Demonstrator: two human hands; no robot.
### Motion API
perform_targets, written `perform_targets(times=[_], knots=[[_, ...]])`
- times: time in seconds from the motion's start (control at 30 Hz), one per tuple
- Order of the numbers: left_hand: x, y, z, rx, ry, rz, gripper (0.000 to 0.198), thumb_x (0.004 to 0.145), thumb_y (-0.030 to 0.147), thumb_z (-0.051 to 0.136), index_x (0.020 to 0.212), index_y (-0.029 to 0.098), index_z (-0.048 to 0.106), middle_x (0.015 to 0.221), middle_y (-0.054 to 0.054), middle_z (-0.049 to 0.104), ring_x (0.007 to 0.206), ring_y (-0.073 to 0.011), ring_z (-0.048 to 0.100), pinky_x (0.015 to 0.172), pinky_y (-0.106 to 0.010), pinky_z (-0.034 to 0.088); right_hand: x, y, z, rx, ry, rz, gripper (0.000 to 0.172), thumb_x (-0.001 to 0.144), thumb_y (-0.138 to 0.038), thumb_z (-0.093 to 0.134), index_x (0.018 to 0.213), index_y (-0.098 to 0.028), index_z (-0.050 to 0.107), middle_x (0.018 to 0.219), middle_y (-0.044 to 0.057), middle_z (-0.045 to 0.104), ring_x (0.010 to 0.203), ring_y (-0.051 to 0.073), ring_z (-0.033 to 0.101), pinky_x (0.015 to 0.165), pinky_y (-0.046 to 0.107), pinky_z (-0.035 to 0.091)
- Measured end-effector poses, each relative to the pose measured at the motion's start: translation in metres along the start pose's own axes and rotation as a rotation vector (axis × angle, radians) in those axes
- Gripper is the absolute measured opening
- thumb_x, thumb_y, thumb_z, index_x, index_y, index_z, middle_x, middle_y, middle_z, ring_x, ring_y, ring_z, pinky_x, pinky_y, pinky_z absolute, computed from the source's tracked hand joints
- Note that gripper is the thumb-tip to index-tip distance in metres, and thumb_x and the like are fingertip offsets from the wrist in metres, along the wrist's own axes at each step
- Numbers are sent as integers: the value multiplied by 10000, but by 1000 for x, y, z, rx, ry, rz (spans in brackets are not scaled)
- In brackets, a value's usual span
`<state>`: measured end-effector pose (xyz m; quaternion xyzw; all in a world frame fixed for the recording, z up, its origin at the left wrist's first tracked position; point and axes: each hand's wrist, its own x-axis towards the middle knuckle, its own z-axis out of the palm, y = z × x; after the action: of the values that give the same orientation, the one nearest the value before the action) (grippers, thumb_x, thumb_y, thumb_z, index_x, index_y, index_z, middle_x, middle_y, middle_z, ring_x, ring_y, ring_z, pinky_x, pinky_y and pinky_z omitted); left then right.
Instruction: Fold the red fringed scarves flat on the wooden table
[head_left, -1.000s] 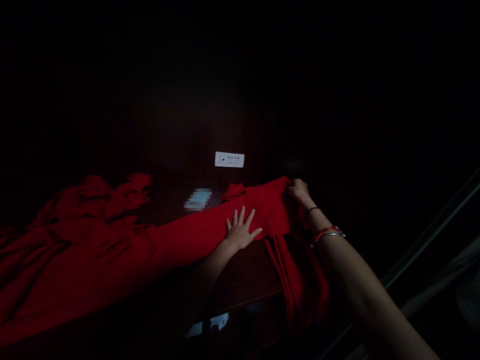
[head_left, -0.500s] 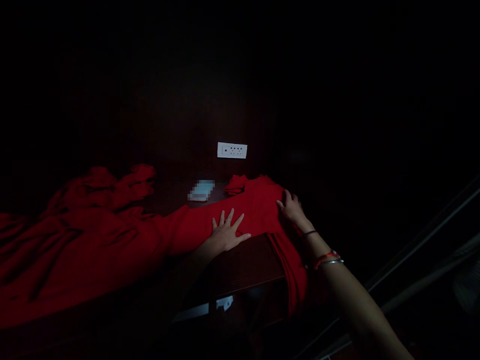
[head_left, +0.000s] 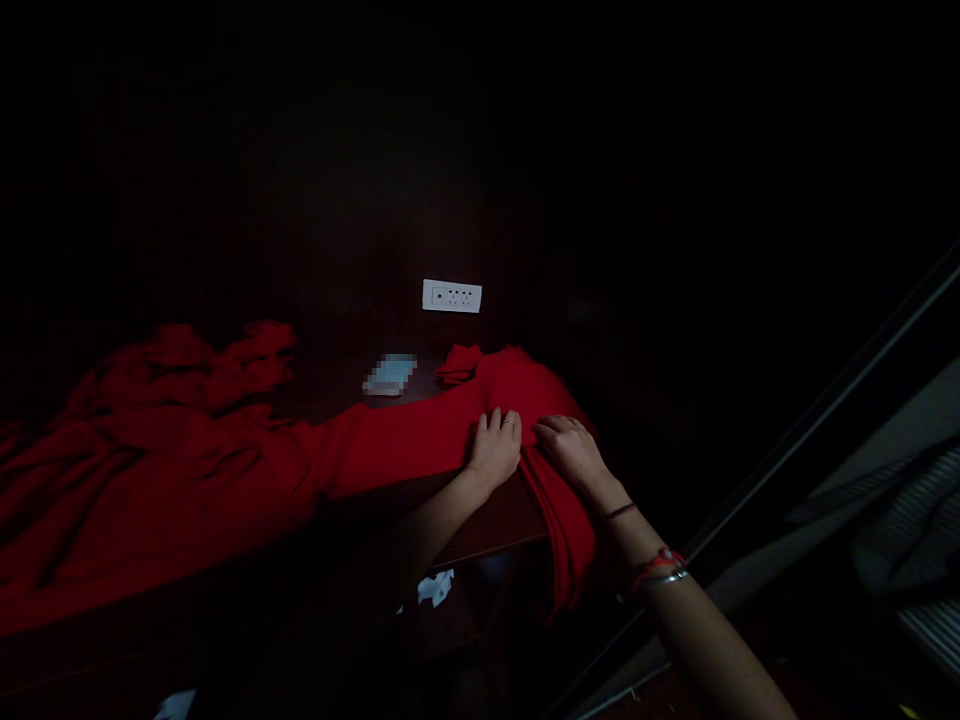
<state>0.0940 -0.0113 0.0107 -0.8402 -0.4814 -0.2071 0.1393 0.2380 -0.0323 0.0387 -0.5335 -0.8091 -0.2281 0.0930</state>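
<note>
A long strip of red cloth (head_left: 405, 435) lies along the dark tabletop, and its right end hangs over the table's edge in folds. My left hand (head_left: 496, 448), a ring on one finger, sits on the strip's near edge with its fingers drawn together and curled onto the fabric. Close to its right, my right hand (head_left: 574, 450) has bent fingers closed on the same cloth where it turns down over the edge. Both thumbs are mostly hidden. Bracelets circle my right wrist.
More crumpled red fabric (head_left: 187, 365) is heaped at the left. A pixelated, pale-blue flat object (head_left: 391, 374) lies behind the strip, below a white wall socket (head_left: 451, 296). White paper-like scraps (head_left: 436, 588) show under the table. Striped cloth (head_left: 926, 560) is at the far right.
My left hand moved right along the cloth, and its spread fingers drew together. My right hand came down toward the near edge, closer to the left. The view shifted slightly.
</note>
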Motion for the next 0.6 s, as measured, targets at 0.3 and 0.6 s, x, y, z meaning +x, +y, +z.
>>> perform_targets(times=[0.3, 0.6], knots=[[13, 1, -20, 37, 101, -53, 716, 711, 425, 454, 1287, 130, 147, 1267, -116, 294, 1162, -323, 180, 925, -470, 141, 20, 13, -15, 204, 189, 192, 336, 780, -138, 330, 1071, -157, 497, 1013, 67, 574, 901, 161, 524, 781, 252, 374], [19, 2, -18, 9, 62, 95, 424, 804, 112, 239, 1219, 87, 321, 1236, -121, 368, 1128, -214, 323, 911, -320, 258, 9, 16, -19, 130, 133, 158, 315, 770, -129, 352, 1028, -176, 527, 974, 63, 589, 866, 159, 536, 771, 250, 373]])
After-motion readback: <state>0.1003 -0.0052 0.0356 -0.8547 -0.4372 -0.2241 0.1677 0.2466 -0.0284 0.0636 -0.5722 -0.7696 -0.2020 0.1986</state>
